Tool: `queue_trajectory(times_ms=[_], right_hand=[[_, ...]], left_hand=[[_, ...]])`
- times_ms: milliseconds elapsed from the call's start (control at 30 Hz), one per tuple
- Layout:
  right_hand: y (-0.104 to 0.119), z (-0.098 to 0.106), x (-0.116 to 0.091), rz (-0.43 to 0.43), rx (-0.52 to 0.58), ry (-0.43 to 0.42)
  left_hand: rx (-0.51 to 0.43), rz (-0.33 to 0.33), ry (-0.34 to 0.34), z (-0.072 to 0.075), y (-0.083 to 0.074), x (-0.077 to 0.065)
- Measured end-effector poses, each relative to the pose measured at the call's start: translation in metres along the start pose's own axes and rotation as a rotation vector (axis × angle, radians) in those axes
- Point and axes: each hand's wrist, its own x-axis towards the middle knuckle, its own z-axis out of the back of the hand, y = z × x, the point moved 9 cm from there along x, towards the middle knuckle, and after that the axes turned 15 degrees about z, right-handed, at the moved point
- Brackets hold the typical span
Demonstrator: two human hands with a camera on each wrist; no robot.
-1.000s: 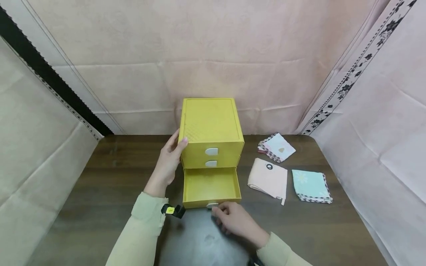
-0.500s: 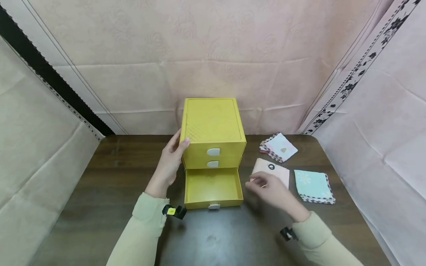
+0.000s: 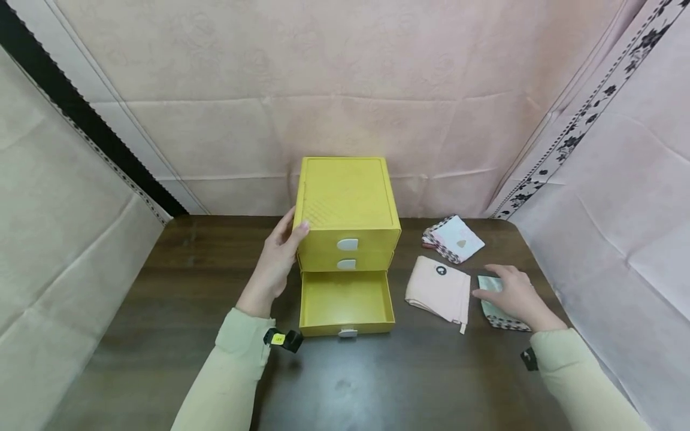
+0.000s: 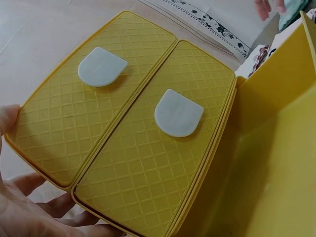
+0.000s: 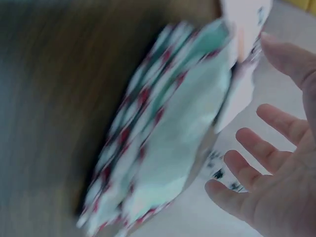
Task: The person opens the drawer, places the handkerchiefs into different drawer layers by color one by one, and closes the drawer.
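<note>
A yellow drawer cabinet (image 3: 347,194) with white tab handles stands on the table, its lowest drawer (image 3: 323,330) pulled out and bare inside. My left hand (image 3: 272,266) holds the cabinet's left side, thumb at the upper front edge and fingers along the side; the left wrist view shows this close up. Over a folded mint cloth (image 3: 490,284) with a checkered edge hovers my right hand (image 3: 513,297), partly hiding it. In the right wrist view the right hand's fingers are spread apart from the mint cloth (image 5: 173,143), which is blurred.
A folded pale pink cloth (image 3: 439,287) with a round dark mark lies between the cabinet and the mint cloth. Behind it is a white cloth (image 3: 458,238) with a checkered border. Fabric curtains (image 3: 345,78) enclose the dark wooden table (image 3: 162,335) at back and sides.
My right hand has left the lowest drawer's handle and moved right, past the pink cloth, to above the mint cloth, its fingers spreading. My left hand has stayed on the cabinet.
</note>
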Motion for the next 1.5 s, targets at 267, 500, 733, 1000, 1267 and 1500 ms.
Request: queue_trajectory(times_ms=[267,500,733,1000,1267,1500], right_hand=[[-0.031,-0.003,-0.01,-0.058,-0.096,0.044],[-0.051,-0.014,-0.015,-0.092,-0.114,0.104],[-0.059,-0.017,-0.015,-0.082,-0.126,0.14],[-0.063,-0.021,-0.017,-0.104,-0.107,0.16],[-0.055,-0.014,-0.014,-0.088,-0.15,0.148],[-0.049,-0.004,-0.004,-0.062,-0.248,0.062]], left_hand=[[-0.012,0.002,0.014,0.003,0.004,0.001],[-0.016,0.027,0.033,-0.005,0.012,0.002],[-0.004,0.009,0.048,-0.011,0.013,0.006],[0.008,-0.004,0.05,-0.013,0.009,0.003],[0.009,-0.009,0.052,-0.011,0.01,0.001],[0.015,-0.025,0.031,-0.004,0.003,0.005]])
